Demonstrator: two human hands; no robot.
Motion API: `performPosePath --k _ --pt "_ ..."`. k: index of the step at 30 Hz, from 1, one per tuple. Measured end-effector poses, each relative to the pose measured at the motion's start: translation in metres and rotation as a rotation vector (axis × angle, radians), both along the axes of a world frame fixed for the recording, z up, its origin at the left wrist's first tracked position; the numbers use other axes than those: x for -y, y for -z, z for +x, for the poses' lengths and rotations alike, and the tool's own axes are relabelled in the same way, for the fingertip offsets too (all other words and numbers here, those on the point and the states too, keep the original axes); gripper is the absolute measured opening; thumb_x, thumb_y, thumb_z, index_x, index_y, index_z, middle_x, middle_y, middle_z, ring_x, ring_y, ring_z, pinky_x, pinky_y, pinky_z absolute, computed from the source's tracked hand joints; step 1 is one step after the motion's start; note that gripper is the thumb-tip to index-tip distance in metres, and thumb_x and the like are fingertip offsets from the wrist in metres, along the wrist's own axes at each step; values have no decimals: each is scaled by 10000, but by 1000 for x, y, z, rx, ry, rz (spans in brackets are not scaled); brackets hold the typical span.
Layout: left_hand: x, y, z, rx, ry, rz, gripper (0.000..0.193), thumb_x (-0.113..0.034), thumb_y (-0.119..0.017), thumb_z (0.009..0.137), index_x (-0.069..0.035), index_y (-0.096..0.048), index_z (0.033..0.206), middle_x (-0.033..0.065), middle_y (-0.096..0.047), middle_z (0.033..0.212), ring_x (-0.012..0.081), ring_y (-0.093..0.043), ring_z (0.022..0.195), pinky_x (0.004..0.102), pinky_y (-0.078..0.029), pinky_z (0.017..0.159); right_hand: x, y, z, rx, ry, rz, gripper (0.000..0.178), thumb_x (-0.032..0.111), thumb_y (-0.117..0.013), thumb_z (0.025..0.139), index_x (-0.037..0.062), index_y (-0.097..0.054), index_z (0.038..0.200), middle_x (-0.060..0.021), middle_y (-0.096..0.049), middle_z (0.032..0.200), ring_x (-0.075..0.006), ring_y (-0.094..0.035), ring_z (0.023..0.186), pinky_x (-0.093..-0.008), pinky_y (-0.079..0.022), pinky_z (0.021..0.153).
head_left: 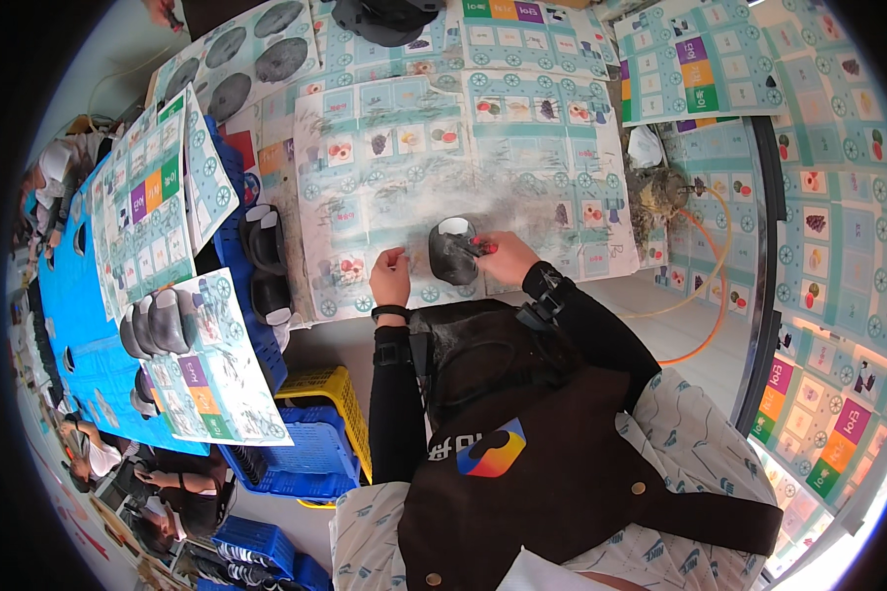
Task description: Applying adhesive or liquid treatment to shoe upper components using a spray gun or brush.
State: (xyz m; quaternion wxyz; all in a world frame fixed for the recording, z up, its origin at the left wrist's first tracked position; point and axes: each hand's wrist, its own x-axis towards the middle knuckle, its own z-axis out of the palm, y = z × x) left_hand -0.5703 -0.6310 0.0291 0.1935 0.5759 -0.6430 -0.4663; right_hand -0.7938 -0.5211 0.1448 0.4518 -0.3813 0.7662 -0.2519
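Item 1: rounded dark piece (450, 264), one; black-grey, oval, bearing a white patch at its far end; is lying near the close edge of the paper-covered surface (379, 212). Item 2: small tool (483, 246), red and black; is sitting in the right hand (510, 260), overlapping the piece's right side in view.

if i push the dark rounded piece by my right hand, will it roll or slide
The dark rounded piece would probably slide or rock rather than roll far, given its elongated outline. Its smooth, slightly shiny surface may be slippery. It likely keeps its shape, showing no folds.
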Motion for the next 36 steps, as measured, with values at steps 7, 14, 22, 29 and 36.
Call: performPosePath --k 7,14,22,29,36 --pt "0 -1 1 -16 0 7 239 -183 -679 869 -33 -730 1048 124 -751 924 242 -711 840 343 -537 769 2 -6 -3 60 -213 188 430 149 -611 761 37 -698 1167 -253 -696 970 -415 -660 933 -426 -527 811" --pt "-1 0 1 -17 -7 -4 216 -175 -659 879 -52 -729 1042 134 -742 912 270 -712 833 366 -544 760 1 -3 2 39 -20 22 428 160 -614 760 17 -693 1155 -261 -689 983 -422 -655 956 -431 -524 830" --pt "-4 8 7 -10 -8 38 237 -177 -647 897 -32 -722 1070 120 -757 919 222 -728 841 327 -545 758 5 -5 5 19 -187 96 383 162 -634 723 -16 -701 1055 -290 -675 928 -429 -654 912 -425 -525 800" --pt "-6 4 5 -13 1 58 230 -174 -630 907 -32 -720 1065 112 -760 911 217 -731 846 321 -545 758 0 15 -5 -31 -358 248 480 174 -661 766 -12 -665 1209 -221 -707 884 -323 -684 817 -362 -520 765" --pt "-9 8 6 -23 2 55 240 -182 -632 904 -32 -724 1068 109 -761 916 212 -725 834 317 -541 751 0 3 -1 7 -286 92 460 183 -650 779 -5 -673 1198 -219 -709 898 -338 -685 841 -369 -522 777"
